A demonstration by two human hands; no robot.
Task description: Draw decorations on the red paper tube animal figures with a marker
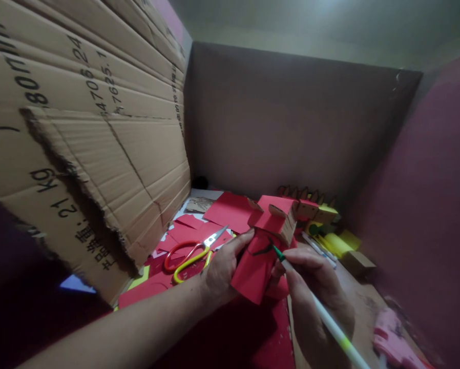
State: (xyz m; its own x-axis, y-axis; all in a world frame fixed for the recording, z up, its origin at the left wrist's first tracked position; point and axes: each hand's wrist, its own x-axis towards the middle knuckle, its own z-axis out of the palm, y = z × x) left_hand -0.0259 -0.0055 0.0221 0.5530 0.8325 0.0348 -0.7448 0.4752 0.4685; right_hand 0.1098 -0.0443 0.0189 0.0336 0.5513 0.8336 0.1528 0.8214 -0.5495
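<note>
My left hand point(224, 269) is closed round the side of a red paper figure point(253, 271), which has a box-shaped red head point(270, 212) with bare cardboard on one side. Between the fingers of my right hand point(318, 287) is a white marker point(332, 320) with a green tip. That tip meets the figure's front just below the head, beside a dark curved line. Scissors point(191, 256) with red and yellow handles lie left of my left hand, their blades partly apart.
Red paper pieces point(230, 210) lie behind the scissors. Markers point(318, 246), yellow paper parts point(337, 243) and a small cardboard box point(356, 264) sit to the right. A pink glue gun point(395, 338) rests at the lower right. Large cardboard point(138, 154) stands at the left.
</note>
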